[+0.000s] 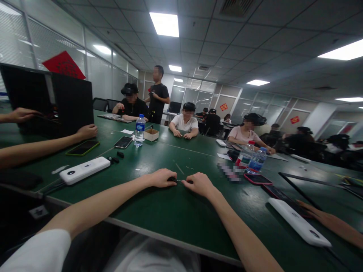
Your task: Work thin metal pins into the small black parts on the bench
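Note:
My left hand (162,178) is closed around a small dark object (171,179), most of it covered by the fingers. From it a thin, light-coloured tip (179,181) points right, across the narrow gap between my hands. At the other side of that gap, my right hand (200,183) has thumb and forefinger pressed together by the tip. Whether those fingers grip it or something else is too small to tell. Both hands rest low over the green table (159,211), near its front edge.
Left of me lie a white power bank (85,170), a phone (123,142), a water bottle (139,130) and a small open box (151,134). On the right are bottles (256,160), a red-edged phone (258,179) and another white power bank (299,222). Co-workers' arms (334,223) reach in from both sides.

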The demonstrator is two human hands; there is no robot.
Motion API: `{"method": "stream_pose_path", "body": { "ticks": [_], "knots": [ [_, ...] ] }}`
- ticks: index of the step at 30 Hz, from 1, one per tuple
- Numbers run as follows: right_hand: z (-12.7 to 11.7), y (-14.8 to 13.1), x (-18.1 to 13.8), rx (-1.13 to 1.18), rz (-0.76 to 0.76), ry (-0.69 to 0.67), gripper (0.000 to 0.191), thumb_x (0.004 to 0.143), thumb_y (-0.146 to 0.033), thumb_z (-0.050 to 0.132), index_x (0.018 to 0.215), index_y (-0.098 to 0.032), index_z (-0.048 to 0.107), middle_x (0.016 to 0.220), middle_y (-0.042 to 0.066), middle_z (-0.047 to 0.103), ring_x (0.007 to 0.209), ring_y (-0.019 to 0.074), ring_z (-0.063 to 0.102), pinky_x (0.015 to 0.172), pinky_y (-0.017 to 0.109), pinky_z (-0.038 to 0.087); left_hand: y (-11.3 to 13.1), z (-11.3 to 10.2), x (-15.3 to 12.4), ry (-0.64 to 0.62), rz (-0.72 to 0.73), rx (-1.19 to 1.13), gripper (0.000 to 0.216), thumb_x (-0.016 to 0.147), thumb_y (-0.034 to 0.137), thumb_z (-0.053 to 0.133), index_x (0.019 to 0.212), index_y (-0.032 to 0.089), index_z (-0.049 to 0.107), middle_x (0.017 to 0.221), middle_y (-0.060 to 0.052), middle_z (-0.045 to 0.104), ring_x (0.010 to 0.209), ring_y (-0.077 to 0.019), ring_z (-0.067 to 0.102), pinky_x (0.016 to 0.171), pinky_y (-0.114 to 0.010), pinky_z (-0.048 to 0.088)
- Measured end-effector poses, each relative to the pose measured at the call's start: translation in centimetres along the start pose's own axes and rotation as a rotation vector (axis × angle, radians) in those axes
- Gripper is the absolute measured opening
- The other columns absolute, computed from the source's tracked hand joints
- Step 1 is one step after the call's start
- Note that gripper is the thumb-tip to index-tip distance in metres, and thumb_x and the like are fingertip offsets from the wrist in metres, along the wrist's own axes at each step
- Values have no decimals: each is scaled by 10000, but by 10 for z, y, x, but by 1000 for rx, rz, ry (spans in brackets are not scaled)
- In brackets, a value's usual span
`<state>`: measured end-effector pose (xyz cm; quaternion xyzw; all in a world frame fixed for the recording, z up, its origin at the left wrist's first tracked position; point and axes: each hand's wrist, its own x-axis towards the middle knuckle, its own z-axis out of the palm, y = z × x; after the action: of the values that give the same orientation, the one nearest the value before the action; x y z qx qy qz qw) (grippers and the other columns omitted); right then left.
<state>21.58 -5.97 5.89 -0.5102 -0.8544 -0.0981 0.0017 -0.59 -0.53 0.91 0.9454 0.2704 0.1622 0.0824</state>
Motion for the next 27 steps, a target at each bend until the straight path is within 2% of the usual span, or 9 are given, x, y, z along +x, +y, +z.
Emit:
{"method": "stream_pose_path", "body": {
  "ticks": [15, 27],
  "knots": [
    [5, 2, 0, -43, -14, 44, 562, 918, -595, 302, 824, -234, 723, 777, 46, 713, 725, 174, 638, 646, 244, 406, -2, 2, 1, 5, 4, 34, 236, 889, 406, 543, 1023, 216, 579, 954, -42, 667, 861, -193, 621, 707, -252, 416],
    [3, -1, 1, 42, -35, 85, 552, 923, -589, 302, 873, -244, 731, 840, 40, 730, 763, 172, 642, 675, 237, 402, -1, 1, 0, 25, 25, 67, 238, 897, 408, 523, 1014, 208, 578, 930, -41, 667, 827, -189, 621, 672, -250, 408]
  ]
}}
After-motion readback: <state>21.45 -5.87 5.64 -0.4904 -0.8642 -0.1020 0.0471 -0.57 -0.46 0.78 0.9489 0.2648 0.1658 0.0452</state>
